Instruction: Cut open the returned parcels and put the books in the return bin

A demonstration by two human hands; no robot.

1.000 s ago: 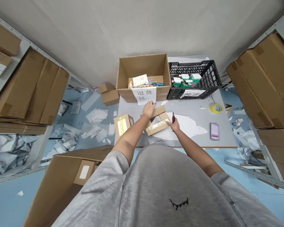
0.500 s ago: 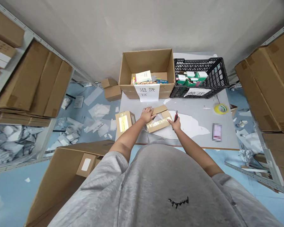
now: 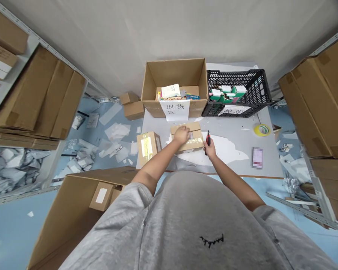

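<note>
If the small carton (image 3: 196,144) marks the clock's centre and the wall twelve, a large carton (image 3: 59,213) gapes at eight, nearest the body; inside, brown boxes (image 3: 101,197), one white-labelled. Taped carton (image 3: 154,140) at nine, contents hidden. Small carton on the worktop (image 3: 222,124), flaps parted, shiny tape along its near side, something pale within. Left hand (image 3: 182,135) over it, fingers partly curled at the opening; cannot tell whether they grip anything. Right hand (image 3: 210,147) just beside at three, closed around a red-and-black cutter (image 3: 208,138). Tape roll (image 3: 261,130) also at three, well apart. Between one and two, black crate (image 3: 259,88): green-and-white packets (image 3: 227,95). At twelve, back carton (image 3: 176,67), open: books (image 3: 170,91); paper sign (image 3: 176,110) over its front.
</note>
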